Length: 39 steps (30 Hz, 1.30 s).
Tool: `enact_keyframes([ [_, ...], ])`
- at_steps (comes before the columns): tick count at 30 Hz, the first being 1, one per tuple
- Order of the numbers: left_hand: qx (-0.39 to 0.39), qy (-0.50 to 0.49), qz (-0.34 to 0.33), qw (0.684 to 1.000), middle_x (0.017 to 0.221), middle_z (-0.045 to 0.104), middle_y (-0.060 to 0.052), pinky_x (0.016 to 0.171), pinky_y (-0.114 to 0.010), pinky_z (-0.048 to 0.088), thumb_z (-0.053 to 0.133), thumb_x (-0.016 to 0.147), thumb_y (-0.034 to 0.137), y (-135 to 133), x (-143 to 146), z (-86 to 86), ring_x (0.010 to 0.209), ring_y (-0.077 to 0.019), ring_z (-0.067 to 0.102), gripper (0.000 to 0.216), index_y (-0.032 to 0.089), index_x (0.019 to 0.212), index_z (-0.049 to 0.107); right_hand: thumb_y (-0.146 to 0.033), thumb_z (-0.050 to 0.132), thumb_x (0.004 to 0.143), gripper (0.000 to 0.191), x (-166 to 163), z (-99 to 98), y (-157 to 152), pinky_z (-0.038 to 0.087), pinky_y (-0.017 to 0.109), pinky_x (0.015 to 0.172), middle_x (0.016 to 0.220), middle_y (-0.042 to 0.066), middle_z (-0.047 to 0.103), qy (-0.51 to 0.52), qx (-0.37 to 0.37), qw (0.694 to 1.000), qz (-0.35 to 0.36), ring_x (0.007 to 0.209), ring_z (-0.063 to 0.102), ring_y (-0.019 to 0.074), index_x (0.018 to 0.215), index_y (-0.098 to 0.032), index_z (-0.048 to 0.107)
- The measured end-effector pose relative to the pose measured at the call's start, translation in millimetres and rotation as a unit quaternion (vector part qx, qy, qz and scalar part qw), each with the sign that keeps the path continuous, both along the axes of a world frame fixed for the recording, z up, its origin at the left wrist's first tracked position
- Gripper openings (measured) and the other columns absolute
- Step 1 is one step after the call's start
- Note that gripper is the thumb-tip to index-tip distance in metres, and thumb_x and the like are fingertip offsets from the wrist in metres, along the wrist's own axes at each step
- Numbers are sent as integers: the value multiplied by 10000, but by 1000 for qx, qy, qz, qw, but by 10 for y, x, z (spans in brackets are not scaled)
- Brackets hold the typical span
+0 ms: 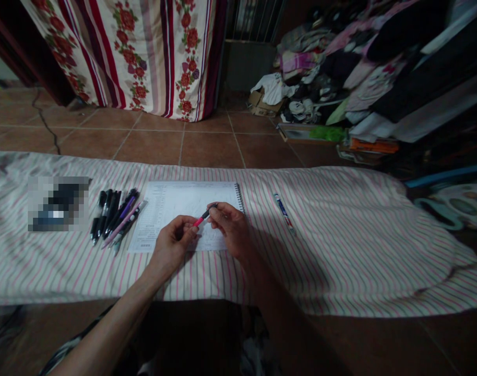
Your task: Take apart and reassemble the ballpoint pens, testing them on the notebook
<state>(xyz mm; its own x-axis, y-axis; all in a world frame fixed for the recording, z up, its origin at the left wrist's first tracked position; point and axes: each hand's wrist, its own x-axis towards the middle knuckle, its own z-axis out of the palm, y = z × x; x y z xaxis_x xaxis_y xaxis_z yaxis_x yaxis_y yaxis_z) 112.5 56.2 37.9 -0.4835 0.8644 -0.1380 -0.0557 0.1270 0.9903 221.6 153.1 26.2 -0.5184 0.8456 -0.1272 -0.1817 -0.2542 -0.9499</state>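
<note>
A: In this dim room, what fills the view?

B: A brown tiled floor (207, 146), with a floral striped curtain (144, 52) hanging at the back and a heap of clothes (340, 68) piled up on the right.

A: And nearer the hands?

B: A pink-and-grey striped sheet (340, 261) is spread wide. On it lies a spiral notebook (183, 209) open at a printed form, its wire binding along the right edge.

A: What sits beside that?

B: To the left, just off the page, is a tight row of pens (113, 216), mostly black, with one purple and one pink, next to a pixelated patch (58, 203) that hides whatever lies there. To the right, apart from the notebook, is a lone blue-and-white pen (283, 211).

A: And the hands?

B: Both are over the notebook, fingers curled narrow. The left hand (174, 243) pinches the red end of a red-and-black pen (202, 216), and the right hand (230, 227) pinches its dark end. The pen sits tilted over the page between them.
</note>
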Motion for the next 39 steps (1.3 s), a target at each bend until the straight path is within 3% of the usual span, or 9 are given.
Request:
enact_keyframes([
  [10, 34, 72, -15, 997, 656, 608, 11, 611, -241, 426, 610, 732, 298, -128, 147, 116, 636, -131, 563, 147, 180, 821, 620, -351, 695, 655, 243, 83, 99, -123, 384, 219, 536, 557, -64, 532, 24, 37, 999, -1, 513, 474, 78, 687, -198, 508],
  [15, 65, 82, -25, 994, 687, 630, -2, 636, -254, 443, 608, 729, 306, -278, 269, 255, 649, -139, 570, 139, 181, 788, 620, -333, 678, 649, 217, 198, 293, -334, 378, 224, 524, 595, -70, 511, 15, 74, 997, -22, 516, 448, 80, 779, -207, 558],
  [18, 81, 75, -33, 993, 679, 626, 1, 629, -250, 440, 619, 716, 316, -406, 332, 354, 644, -138, 570, 150, 183, 785, 624, -359, 670, 650, 201, 273, 457, -507, 373, 224, 504, 575, -61, 494, 10, 94, 995, -41, 505, 435, 79, 720, -199, 570],
  [23, 91, 60, -38, 993, 700, 635, -7, 635, -252, 451, 625, 706, 321, -789, 486, 552, 660, -145, 582, 172, 174, 796, 625, -431, 719, 595, 298, 420, 700, -910, 368, 223, 457, 513, -67, 491, 6, 89, 995, -37, 447, 423, 76, 681, -203, 547],
  [27, 91, 54, -41, 994, 724, 638, -11, 629, -247, 445, 628, 713, 327, -1200, 641, 665, 675, -144, 577, 193, 167, 820, 623, -449, 723, 629, 315, 590, 814, -1319, 391, 216, 479, 519, -59, 525, 7, 85, 996, -30, 469, 476, 80, 699, -195, 550],
  [33, 110, -51, -33, 992, 702, 630, 10, 647, -242, 453, 685, 686, 356, -1717, 862, 750, 643, -125, 579, 254, 169, 840, 606, -440, 658, 752, 330, 885, 997, -1856, 463, 225, 596, 704, -17, 613, 61, 74, 993, 73, 600, 558, 85, 973, -200, 613],
  [39, 111, -94, -53, 988, 767, 656, -10, 614, -213, 428, 705, 699, 344, -2107, 1010, 832, 644, -104, 568, 270, 153, 873, 624, -395, 642, 782, 372, 1057, 1072, -2206, 451, 210, 549, 955, 42, 656, 69, 79, 990, 89, 634, 589, 80, 1111, -225, 608],
])
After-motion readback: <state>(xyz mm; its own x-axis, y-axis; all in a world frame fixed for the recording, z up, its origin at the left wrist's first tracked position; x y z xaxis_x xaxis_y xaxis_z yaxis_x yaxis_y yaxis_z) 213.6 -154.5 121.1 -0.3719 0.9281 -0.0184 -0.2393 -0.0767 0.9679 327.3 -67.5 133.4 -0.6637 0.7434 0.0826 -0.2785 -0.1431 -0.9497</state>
